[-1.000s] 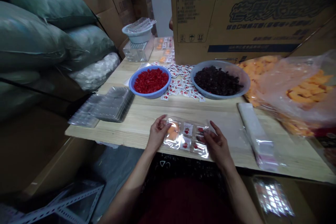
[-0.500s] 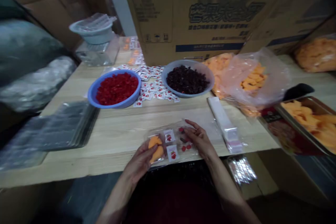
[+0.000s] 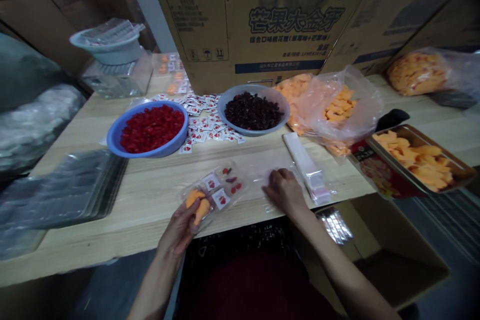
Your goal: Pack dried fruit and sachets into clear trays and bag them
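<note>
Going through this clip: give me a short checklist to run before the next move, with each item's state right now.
1. Left hand grips the clear plastic tray: ok.
2. Orange fruit pieces sit at the tray's end nearest that hand: ok.
3. Printed sachets lie in the tray: ok.
4. Tray rests fully over the wooden table: not ok, its near corner reaches the table edge, held in the hand.
5. Right hand is off the tray: ok, it rests on clear film beside it.
6. Tray is closed and sealed: cannot tell from this view.
</note>
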`<action>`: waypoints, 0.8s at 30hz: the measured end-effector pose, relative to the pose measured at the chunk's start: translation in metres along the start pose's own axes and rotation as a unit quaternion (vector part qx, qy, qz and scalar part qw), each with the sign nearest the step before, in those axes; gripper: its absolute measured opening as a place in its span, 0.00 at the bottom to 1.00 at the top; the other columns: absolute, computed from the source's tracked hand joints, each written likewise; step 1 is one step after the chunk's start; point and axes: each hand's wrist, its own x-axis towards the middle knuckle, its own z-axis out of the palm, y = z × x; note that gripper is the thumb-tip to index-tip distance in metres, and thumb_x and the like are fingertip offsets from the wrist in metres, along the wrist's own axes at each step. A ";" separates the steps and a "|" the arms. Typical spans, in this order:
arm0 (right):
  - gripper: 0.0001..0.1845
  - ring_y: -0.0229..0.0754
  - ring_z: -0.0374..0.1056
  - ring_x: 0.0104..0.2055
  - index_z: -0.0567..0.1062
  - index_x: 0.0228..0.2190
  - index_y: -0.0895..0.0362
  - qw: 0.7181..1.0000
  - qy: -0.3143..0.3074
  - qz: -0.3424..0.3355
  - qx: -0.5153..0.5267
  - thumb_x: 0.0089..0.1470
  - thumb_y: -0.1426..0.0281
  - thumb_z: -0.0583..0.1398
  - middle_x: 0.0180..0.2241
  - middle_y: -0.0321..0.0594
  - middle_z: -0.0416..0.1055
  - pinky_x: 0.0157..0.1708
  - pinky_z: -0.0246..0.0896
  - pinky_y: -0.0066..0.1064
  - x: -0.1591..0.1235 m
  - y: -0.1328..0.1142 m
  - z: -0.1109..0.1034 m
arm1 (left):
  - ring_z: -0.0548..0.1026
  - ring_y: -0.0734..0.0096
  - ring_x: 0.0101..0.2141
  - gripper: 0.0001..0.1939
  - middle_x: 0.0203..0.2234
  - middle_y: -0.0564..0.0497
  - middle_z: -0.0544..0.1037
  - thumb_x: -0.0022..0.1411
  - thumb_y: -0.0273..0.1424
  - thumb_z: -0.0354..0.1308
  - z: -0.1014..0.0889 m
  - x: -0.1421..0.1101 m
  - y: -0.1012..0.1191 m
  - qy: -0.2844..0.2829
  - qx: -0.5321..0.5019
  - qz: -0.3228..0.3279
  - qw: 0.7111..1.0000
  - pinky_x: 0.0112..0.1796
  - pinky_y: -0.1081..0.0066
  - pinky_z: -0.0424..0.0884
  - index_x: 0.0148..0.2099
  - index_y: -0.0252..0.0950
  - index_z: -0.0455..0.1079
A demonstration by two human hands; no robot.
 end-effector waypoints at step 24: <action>0.17 0.55 0.69 0.49 0.76 0.45 0.65 0.972 -0.136 -0.020 -0.191 0.61 0.64 0.60 0.46 0.59 0.71 0.38 0.69 0.37 0.062 -0.084 0.031 | 0.83 0.66 0.33 0.13 0.37 0.45 0.83 0.60 0.20 0.59 -0.025 0.007 0.013 0.026 -0.098 0.031 0.994 0.34 0.74 0.80 0.48 0.30 0.74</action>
